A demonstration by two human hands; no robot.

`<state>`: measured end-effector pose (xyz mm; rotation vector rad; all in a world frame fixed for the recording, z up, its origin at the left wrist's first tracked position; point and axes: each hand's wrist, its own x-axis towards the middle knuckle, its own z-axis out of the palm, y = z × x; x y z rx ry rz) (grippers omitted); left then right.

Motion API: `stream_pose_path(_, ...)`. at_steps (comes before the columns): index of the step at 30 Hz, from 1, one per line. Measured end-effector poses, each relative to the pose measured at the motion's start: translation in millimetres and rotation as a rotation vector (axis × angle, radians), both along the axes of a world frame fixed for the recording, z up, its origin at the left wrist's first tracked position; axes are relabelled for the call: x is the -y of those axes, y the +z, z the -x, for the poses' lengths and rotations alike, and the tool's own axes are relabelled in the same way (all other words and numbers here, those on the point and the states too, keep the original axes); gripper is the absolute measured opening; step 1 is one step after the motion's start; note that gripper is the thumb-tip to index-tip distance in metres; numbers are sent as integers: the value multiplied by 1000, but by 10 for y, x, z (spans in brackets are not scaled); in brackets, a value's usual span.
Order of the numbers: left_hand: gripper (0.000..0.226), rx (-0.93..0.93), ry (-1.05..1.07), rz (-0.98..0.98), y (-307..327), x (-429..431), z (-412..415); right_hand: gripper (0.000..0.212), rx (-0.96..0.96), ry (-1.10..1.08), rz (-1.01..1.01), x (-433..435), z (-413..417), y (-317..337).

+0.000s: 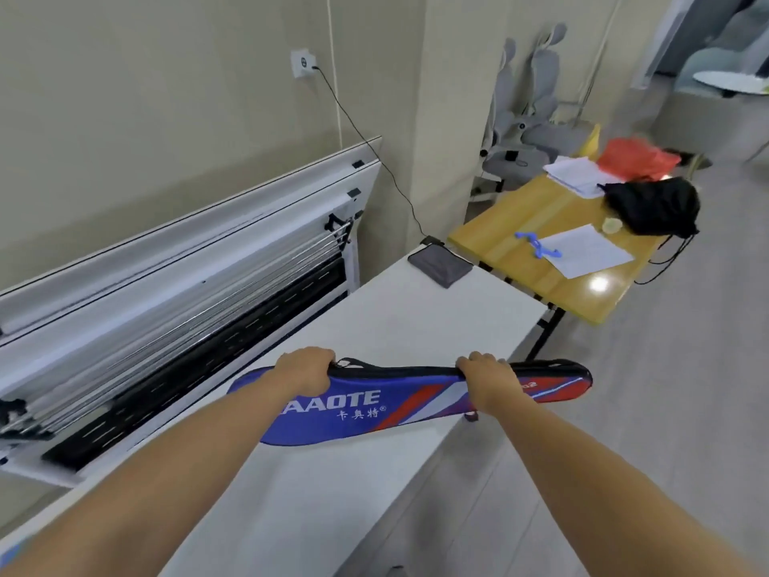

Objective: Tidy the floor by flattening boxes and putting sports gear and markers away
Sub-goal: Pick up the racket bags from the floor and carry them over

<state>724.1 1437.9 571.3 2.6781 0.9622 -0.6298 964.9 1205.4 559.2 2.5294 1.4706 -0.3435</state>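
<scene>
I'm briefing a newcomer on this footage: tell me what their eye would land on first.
The blue and red racket bag stands out first, gripped along its top edge by the left hand and the right hand at the white table. Beyond it, a yellow table carries a black drawstring bag and papers.

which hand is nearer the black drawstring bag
Right. The right hand grips the racket case on the side toward the black drawstring bag; the left hand grips farther from it.
</scene>
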Motion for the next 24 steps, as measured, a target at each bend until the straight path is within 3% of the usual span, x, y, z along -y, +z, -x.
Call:
stream_pose_path(12,33,-73,377,50,-298,-703,-744,44,-43,445,86,-1900,-1536,-395)
stream_pose_path(17,34,-142,578,41,-217,-651,-974,50,-87,655,125,-2461,-1898,-488)
stream_pose_path(24,35,-232,773,-1,-234,-663,-1132,51,-137,785,176,-3076,-1969,-724)
